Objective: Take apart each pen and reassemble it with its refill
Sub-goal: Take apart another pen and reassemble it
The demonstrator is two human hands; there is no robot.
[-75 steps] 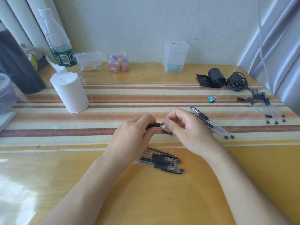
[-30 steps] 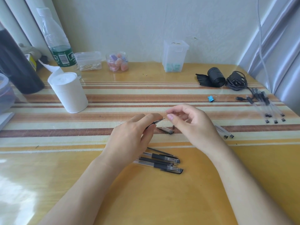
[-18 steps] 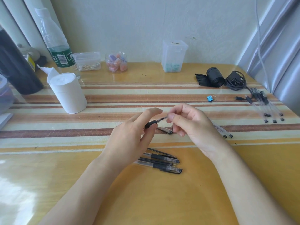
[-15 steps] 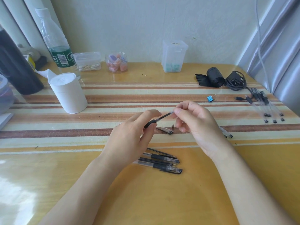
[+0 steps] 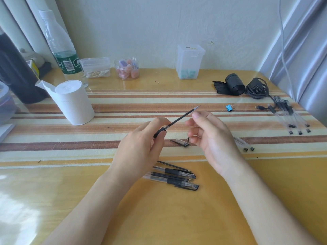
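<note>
My left hand (image 5: 139, 149) grips a clear pen barrel by its black grip (image 5: 159, 132). A thin black refill (image 5: 180, 118) sticks out of the barrel, slanting up to the right. My right hand (image 5: 212, 138) pinches the refill near its tip with curled fingers. The pen's cap (image 5: 180, 143) and a small tip piece (image 5: 188, 138) lie on the table between my hands. Three assembled pens and a loose refill (image 5: 174, 175) lie just below my left hand. More clear pens (image 5: 246, 146) show from behind my right hand.
Several more pens (image 5: 290, 117) lie at the far right beside a black cable bundle (image 5: 257, 88) and a black roll (image 5: 233, 84). A blue binder clip (image 5: 229, 107), a tissue roll (image 5: 74, 101), a water bottle (image 5: 65, 50), small jars and a clear box (image 5: 190, 62) stand around the table's back.
My right hand has drawn the refill further out of the barrel, up and to the right. Before that it set the small tip piece down by the cap.
</note>
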